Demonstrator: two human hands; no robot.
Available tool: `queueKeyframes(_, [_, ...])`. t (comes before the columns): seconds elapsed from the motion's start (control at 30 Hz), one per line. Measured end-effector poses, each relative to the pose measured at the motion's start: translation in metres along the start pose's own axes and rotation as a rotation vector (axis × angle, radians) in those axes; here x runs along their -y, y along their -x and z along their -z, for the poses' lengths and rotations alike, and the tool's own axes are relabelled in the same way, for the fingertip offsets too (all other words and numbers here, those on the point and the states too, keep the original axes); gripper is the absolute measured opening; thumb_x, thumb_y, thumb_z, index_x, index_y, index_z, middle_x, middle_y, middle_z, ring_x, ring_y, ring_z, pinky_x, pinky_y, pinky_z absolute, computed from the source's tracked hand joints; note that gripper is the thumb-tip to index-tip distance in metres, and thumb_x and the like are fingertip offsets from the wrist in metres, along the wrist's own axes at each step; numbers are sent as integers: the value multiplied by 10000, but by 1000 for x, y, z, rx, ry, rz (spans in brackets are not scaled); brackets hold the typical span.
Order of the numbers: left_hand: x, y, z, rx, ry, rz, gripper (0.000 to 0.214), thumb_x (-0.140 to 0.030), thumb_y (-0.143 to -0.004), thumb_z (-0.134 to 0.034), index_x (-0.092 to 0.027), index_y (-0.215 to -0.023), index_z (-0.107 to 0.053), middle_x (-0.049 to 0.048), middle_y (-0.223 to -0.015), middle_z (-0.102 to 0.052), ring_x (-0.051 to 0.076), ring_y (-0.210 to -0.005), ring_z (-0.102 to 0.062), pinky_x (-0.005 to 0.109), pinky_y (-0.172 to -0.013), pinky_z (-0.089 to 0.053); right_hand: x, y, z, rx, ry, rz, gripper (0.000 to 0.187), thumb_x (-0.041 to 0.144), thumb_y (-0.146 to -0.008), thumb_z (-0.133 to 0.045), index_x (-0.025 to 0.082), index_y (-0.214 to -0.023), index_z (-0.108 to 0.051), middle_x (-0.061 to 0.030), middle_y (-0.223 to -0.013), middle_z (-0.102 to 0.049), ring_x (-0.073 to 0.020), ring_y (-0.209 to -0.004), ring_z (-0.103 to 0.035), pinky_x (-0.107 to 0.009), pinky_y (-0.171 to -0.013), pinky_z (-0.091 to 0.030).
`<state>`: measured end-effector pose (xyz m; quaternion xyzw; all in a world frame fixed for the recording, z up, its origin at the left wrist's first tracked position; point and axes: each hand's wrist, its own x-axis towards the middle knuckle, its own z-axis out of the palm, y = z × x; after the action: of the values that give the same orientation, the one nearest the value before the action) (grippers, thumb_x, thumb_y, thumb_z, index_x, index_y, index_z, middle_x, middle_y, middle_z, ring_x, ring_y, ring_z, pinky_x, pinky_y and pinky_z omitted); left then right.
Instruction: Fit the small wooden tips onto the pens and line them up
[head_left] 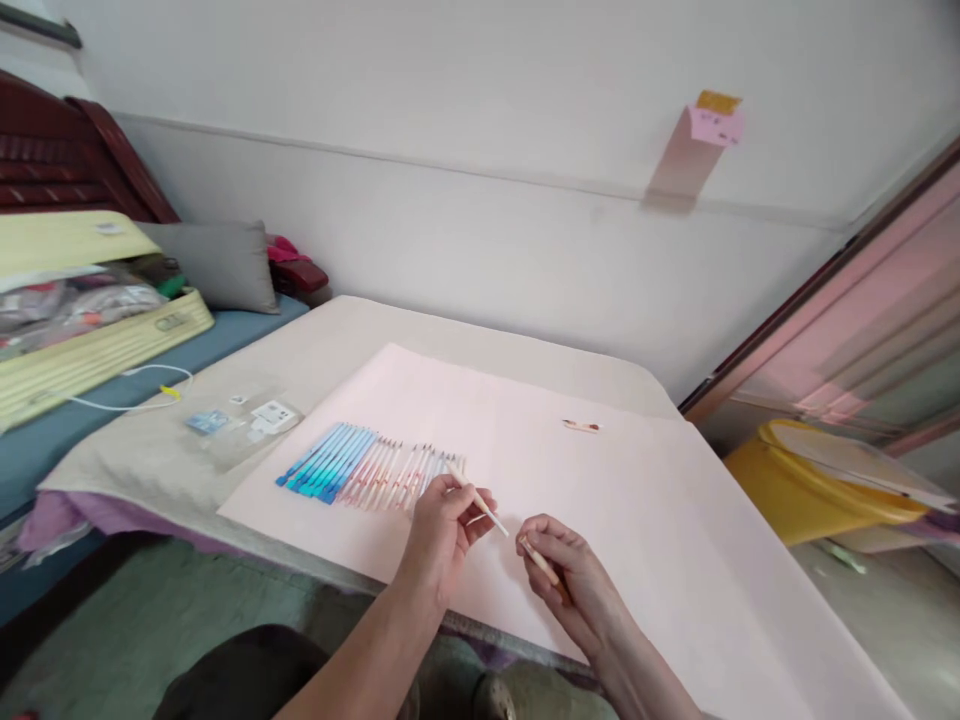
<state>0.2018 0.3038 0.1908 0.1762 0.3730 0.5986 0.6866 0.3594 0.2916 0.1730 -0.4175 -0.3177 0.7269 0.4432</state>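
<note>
Slim white stick pinched between fingers of left hand above pink sheet on desk, beside row of pens; tan stick clamped in right hand, tips near, apart. Seemingly mid-fitting; calls for fine alignment.

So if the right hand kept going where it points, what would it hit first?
Probably the tip of the thin white stick in the left hand; the tan stick in the right hand aims at it, though depth is unclear.

A home bedroom: wooden headboard, grey pillow, blue mattress.
</note>
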Motion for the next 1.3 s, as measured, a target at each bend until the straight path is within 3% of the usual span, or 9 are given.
queueKeyframes(0.17, [10, 2, -2, 9, -57, -6, 224, -313, -667, -658, -158, -735, -511, 44, -729, -645, 139, -700, -607, 281, -653, -481, -12, -1, -4, 27, -47, -53, 125, 243, -699, -646, 154, -699, -557, 14, -580, -613, -2, -297, -317, -188, -323, -99])
queueKeyframes(0.47, [25, 5, -8, -7, -190, -29, 229, -330, -688, -638, -163, -805, -533, 49, -761, -646, 157, -694, -607, 361, -704, -498, -13, 0, -2, -49, -109, -44, 126, 224, -673, -640, 153, -659, -536, 27, -546, -587, -4, -282, -287, -196, -312, -88])
queueKeyframes(0.8, [39, 14, -9, 102, -382, -40, 174, -315, -762, -561, -161, -843, -551, 69, -852, -667, 150, -749, -588, 322, -784, -451, -18, -1, 2, -118, -150, -32, 108, 182, -664, -594, 161, -617, -499, 31, -535, -563, -19, -285, -323, -194, -307, -84])
queueKeyframes(1.0, [43, 14, -7, 161, -370, -60, 130, -293, -771, -560, -170, -795, -526, 32, -765, -630, 141, -736, -568, 283, -725, -437, -14, 1, 2, -47, -288, -173, 76, 201, -693, -586, 146, -677, -536, 35, -544, -551, 3, -291, -296, -165, -305, -73])
queueKeyframes(1.1, [45, 14, -6, 181, -347, -56, 126, -295, -785, -543, -170, -785, -525, 11, -697, -596, 110, -625, -535, 271, -663, -426, -13, 3, 1, 9, -245, -238, 164, 301, -742, -595, 143, -777, -574, 32, -531, -557, 6, -289, -280, -160, -313, -74])
queueKeyframes(1.17, [45, 14, -6, 198, -317, -26, 143, -302, -788, -538, -162, -814, -543, 23, -732, -605, 93, -567, -514, 286, -659, -430, -13, 3, 2, 38, -203, -261, 224, 364, -756, -590, 144, -720, -560, 49, -468, -520, 4, -266, -231, -177, -313, -71])
queueKeyframes(1.3, [42, 15, -7, 182, -253, 31, 149, -285, -748, -594, -151, -809, -574, 47, -827, -611, 108, -666, -547, 313, -748, -446, -14, 3, 2, 21, -61, -154, 288, 401, -762, -579, 158, -621, -511, 75, -417, -448, -1, -271, -170, -210, -330, -67])
